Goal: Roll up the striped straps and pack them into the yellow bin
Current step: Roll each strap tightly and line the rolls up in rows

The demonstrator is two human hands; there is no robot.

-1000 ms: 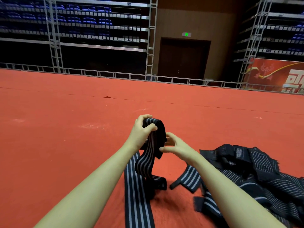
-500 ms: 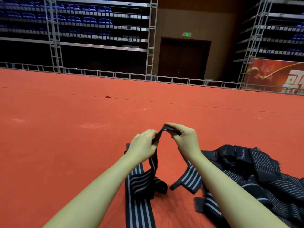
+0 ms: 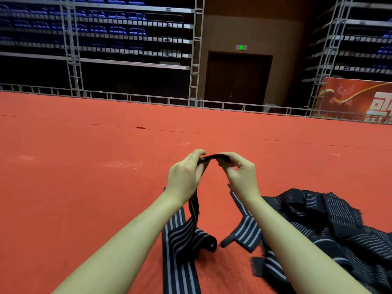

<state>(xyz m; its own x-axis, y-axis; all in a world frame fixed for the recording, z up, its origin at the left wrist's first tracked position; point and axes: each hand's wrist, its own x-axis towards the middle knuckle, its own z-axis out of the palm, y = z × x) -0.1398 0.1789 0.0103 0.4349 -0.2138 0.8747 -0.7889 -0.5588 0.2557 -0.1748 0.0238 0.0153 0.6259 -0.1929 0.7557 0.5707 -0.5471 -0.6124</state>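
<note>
Above the red floor (image 3: 84,187), the left hand (image 3: 183,177) and the right hand (image 3: 241,177) each pinch the dark end of a striped strap (image 3: 182,236) with curled fingers, holding it up between them. From the left hand the strap hangs down, folds on the floor below the wrists and runs on toward the person. A heap of other striped straps (image 3: 331,225) lies on the floor just right of the right forearm.
</note>
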